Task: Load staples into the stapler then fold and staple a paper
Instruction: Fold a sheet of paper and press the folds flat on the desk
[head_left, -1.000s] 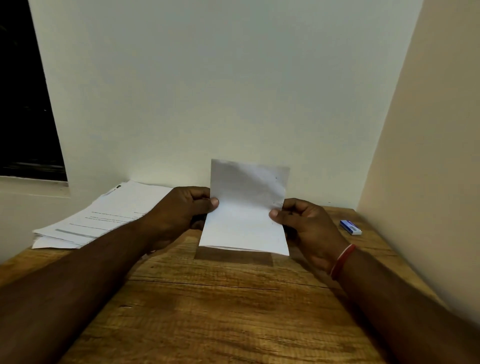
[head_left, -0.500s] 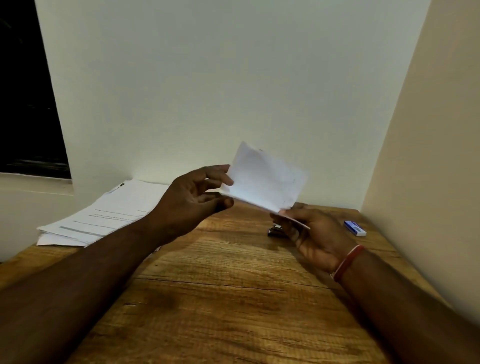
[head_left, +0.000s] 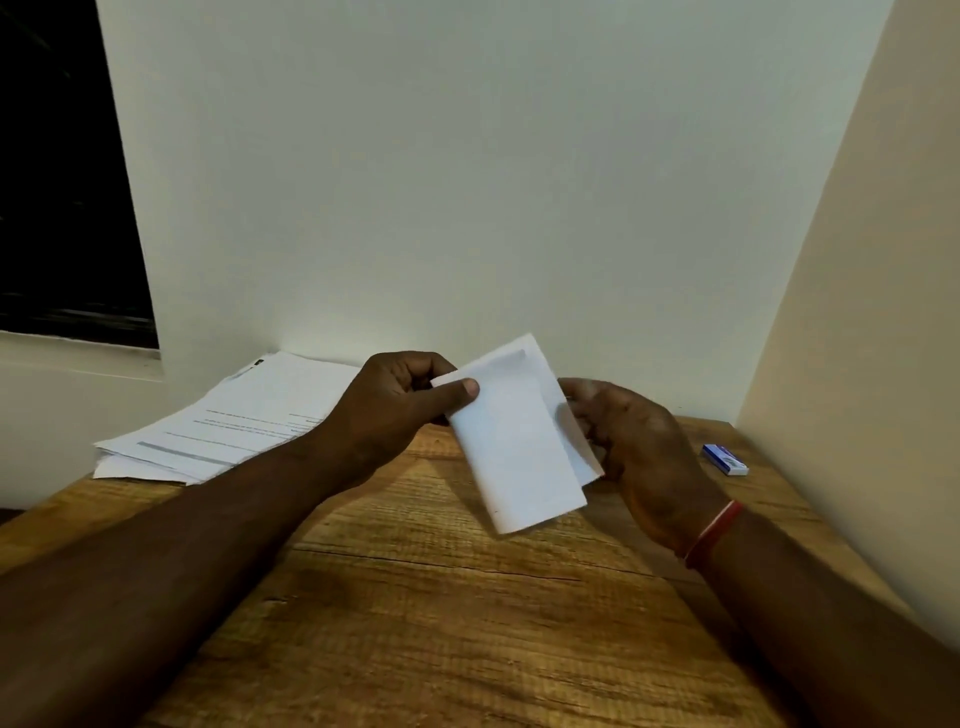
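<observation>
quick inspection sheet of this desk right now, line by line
surface: wooden table, set into a corner between two walls
job's things: folded paper held tilted above the table; small blue box, perhaps staples, lies far right near the wall; no stapler in view
clutter: stack of printed sheets at the far left
hands: left hand pinches the paper's upper left corner; right hand holds its right edge; red band on the right wrist
cables: nothing seen
surroundings: pale wall behind, dark window at left
</observation>
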